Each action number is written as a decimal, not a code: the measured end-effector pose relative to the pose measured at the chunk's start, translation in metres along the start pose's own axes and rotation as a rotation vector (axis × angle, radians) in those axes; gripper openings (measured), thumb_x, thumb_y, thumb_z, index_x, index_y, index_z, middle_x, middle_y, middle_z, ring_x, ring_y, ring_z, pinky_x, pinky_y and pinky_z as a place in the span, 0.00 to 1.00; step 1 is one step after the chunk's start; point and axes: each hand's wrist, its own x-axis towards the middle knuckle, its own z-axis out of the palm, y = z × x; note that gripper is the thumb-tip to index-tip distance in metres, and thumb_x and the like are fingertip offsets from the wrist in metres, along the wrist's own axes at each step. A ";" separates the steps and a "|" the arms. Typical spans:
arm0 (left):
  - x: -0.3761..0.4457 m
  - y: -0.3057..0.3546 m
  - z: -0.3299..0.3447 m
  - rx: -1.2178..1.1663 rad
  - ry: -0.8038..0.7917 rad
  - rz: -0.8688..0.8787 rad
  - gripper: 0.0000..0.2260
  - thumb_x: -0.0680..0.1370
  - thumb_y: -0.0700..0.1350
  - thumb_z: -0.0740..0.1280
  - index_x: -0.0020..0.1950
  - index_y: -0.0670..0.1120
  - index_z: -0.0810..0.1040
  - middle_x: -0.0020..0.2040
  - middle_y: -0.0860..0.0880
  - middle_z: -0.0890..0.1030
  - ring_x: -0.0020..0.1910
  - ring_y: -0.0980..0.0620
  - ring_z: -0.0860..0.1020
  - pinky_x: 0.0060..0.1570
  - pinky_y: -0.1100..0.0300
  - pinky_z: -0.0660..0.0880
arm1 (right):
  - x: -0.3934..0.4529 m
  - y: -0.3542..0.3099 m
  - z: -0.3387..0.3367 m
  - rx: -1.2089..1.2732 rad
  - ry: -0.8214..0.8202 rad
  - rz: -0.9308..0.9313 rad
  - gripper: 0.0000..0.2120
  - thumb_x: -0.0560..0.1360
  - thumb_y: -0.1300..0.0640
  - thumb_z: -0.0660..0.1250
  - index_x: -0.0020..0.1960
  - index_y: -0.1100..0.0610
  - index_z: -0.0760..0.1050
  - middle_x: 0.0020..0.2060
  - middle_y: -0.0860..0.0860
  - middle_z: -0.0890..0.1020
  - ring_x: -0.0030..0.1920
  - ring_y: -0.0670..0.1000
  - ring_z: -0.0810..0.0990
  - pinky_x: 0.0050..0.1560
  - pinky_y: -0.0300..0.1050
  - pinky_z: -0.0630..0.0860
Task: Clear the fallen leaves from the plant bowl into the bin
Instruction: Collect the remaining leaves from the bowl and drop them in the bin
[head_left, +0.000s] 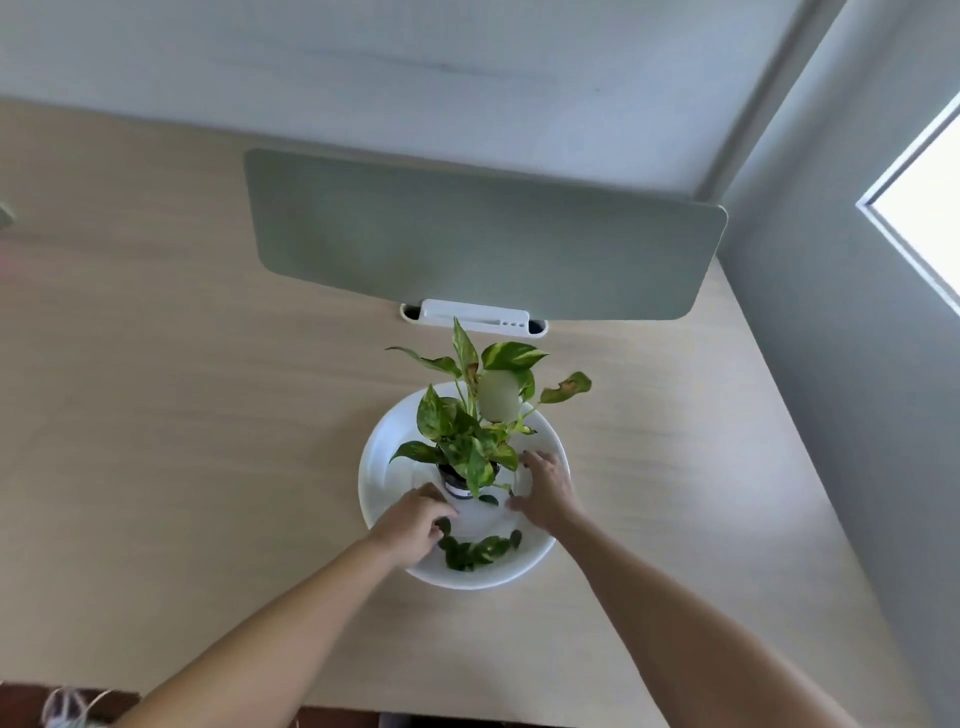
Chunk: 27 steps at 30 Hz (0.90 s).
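Head view. Landmark: the wide, shallow, round white bowl (387, 441), which sits on a pale wood-grain desk (182, 415) toward its right half.

At the bowl's middle stands a small potted plant with green-and-yellow variegated leaves (470, 441); its little dark pot with a white band (457, 480) is upright. One pale, nearly white leaf (497, 397) faces the camera near the top of the plant.

Fallen leaves: a loose heap of small dark green leaves (475, 551) lies inside the bowl against its near wall. One single small dark leaf (488, 500) lies on the bowl floor just in front of the pot, apart from the heap.

Left hand (413, 522): reaches over the bowl's near-left rim, fingers curled inward in a narrow pinch at the left end of the heap, fingertips touching a leaf there. Whether a leaf is actually gripped, cannot tell.

Right hand (545, 486): inside the bowl on its right side, just beside the pot, palm down, fingers spread wide and holding nothing. The fingertips are near the plant's lower leaves.

Beyond the bowl, at the desk's far edge, a white plastic clamp bracket (472, 314) carries a grey-green rounded-corner divider panel (483, 239). No bin appears in this view.
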 end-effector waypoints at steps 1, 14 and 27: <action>-0.001 0.000 0.002 0.029 0.013 0.015 0.14 0.76 0.39 0.65 0.59 0.48 0.81 0.61 0.50 0.75 0.60 0.51 0.75 0.63 0.59 0.71 | 0.005 0.002 0.002 -0.041 -0.015 -0.016 0.36 0.65 0.54 0.75 0.71 0.53 0.65 0.73 0.57 0.63 0.72 0.57 0.63 0.71 0.50 0.62; -0.014 -0.015 0.004 0.117 0.046 -0.111 0.13 0.75 0.36 0.59 0.51 0.42 0.82 0.56 0.47 0.80 0.54 0.48 0.78 0.48 0.62 0.70 | 0.003 0.018 0.030 -0.252 -0.053 -0.375 0.15 0.74 0.56 0.66 0.60 0.57 0.78 0.61 0.54 0.74 0.61 0.55 0.71 0.66 0.44 0.69; -0.008 0.008 0.026 0.151 0.119 -0.109 0.09 0.70 0.46 0.70 0.47 0.45 0.76 0.52 0.47 0.74 0.45 0.48 0.74 0.39 0.56 0.72 | -0.007 0.018 0.030 -0.281 -0.195 -0.561 0.12 0.74 0.57 0.63 0.54 0.52 0.81 0.53 0.53 0.80 0.55 0.52 0.76 0.64 0.46 0.69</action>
